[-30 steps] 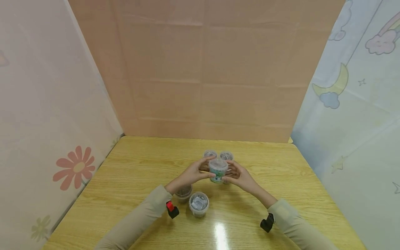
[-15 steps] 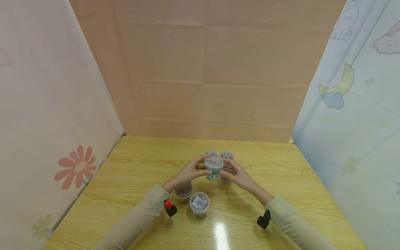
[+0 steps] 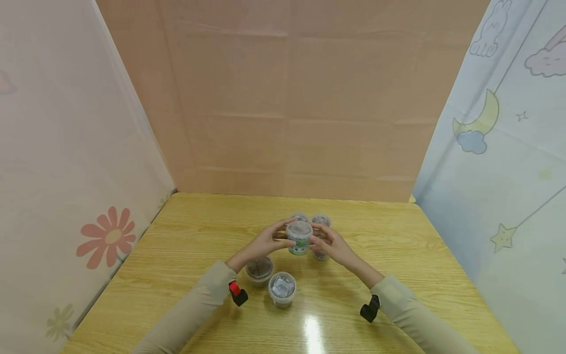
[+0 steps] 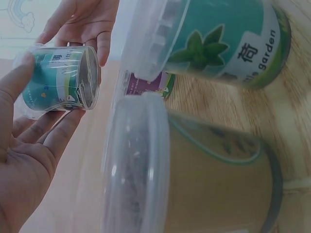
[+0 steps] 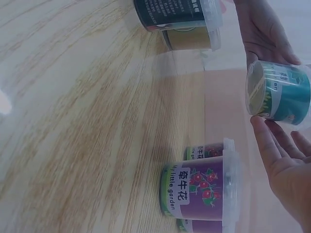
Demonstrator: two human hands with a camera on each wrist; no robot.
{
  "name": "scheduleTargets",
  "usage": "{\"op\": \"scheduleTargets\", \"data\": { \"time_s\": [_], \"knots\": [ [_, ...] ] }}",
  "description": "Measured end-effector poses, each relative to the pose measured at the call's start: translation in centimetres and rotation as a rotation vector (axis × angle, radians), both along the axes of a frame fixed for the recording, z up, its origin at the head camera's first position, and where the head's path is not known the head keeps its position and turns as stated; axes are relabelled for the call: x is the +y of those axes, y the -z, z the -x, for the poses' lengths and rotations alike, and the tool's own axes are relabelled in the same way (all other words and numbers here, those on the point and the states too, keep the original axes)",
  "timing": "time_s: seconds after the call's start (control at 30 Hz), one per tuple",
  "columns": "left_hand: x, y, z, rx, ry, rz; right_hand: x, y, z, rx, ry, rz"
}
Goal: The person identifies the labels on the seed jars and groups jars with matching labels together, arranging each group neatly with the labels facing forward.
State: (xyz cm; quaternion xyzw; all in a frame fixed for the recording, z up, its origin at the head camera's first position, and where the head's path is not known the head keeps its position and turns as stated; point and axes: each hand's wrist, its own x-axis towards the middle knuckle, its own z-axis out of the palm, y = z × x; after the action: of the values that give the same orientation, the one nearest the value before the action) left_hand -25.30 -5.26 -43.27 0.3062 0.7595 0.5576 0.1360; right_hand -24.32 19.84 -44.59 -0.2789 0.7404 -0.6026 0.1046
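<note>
Lidded cup (image 3: 299, 241) gripped by two hands above the table (image 3: 389, 255).
The cup has a teal label and a clear lid; it is raised off the table, roughly upright, lid up. The left hand (image 3: 265, 241) clamps the left side between thumb and fingers; the right hand (image 3: 337, 247) holds the right side with thumb and fingertips. The palms are apart, with the cup between them; whether fingertips meet behind it cannot be told. Three purple cups (image 5: 201, 189) stand together beyond the right hand, partly hidden. A tan cup (image 4: 218, 179) and a cup with a leaf picture (image 4: 209, 48) stand just beside each other on the near side.
</note>
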Motion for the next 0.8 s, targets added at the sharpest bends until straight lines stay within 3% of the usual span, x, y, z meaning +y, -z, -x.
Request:
{"op": "scheduleTargets", "data": {
  "time_s": [0.07, 0.2, 0.5, 0.8],
  "knots": [
    [-0.1, 0.6, 0.4, 0.007, -0.011, 0.004, -0.1, 0.1, 0.1, -0.002, -0.017, 0.02],
    [-0.6, 0.8, 0.5, 0.04, -0.016, 0.008, -0.5, 0.1, 0.3, -0.005, -0.034, 0.025],
    [-1.5, 1.0, 0.7, 0.033, -0.042, 0.017, -1.1, 0.2, 0.5, 0.005, -0.056, -0.017],
    [-2.1, 0.9, 0.5, -0.024, -0.071, 0.0, -1.9, -0.2, 0.7, -0.009, -0.057, -0.054]
  ]
}}
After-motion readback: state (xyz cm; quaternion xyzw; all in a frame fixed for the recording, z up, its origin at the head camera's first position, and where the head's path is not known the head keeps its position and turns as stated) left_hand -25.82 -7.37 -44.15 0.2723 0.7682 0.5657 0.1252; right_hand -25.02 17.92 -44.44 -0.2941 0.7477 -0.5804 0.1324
